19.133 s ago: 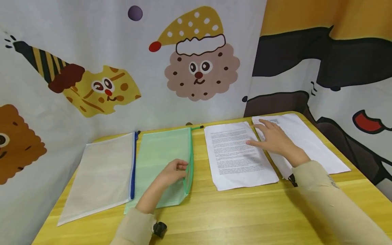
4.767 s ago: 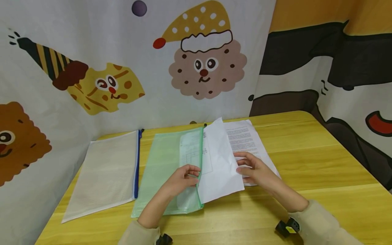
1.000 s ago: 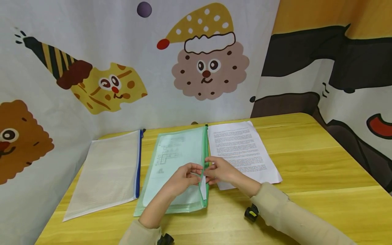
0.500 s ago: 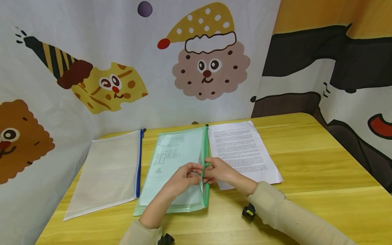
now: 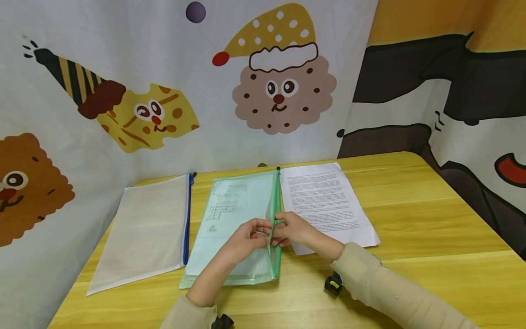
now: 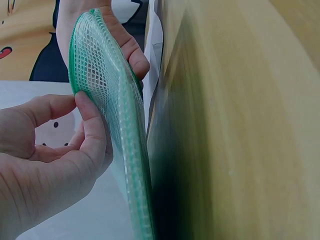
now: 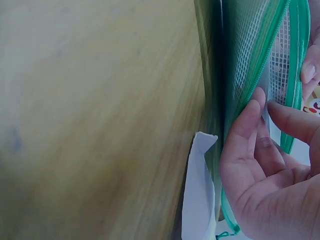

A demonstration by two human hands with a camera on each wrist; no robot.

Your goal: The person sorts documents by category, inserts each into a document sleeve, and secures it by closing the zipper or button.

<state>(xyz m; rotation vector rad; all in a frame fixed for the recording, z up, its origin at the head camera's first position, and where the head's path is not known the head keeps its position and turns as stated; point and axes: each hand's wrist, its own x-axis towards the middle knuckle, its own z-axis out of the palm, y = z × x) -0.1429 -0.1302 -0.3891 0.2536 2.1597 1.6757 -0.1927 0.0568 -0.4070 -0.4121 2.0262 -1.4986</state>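
A green mesh zip folder (image 5: 234, 201) lies in the middle of the table with printed paper (image 5: 226, 219) showing through it. Its zipped side, on the right, gapes apart. My left hand (image 5: 244, 242) pinches the upper lip of that mouth between thumb and fingers; the left wrist view shows this hand (image 6: 65, 155) from the side. Opposite it, my right hand (image 5: 293, 230) grips the lower lip, the thumb inside the mouth and the fingers outside, as the right wrist view shows this hand (image 7: 275, 170). How far its fingertips touch the paper inside is hard to see.
A whitish zip folder (image 5: 141, 228) with a blue zipper lies flat at the left. Right of the green folder is a printed white sheet (image 5: 324, 201), partly under the right hand. The yellow wooden table (image 5: 427, 219) backs onto a cartoon-printed curtain (image 5: 164, 41).
Earlier the right hand reached to papers at the right, then fed white sheets into the green folder. Over the last second the paper slid left, fully inside; the hands barely moved.
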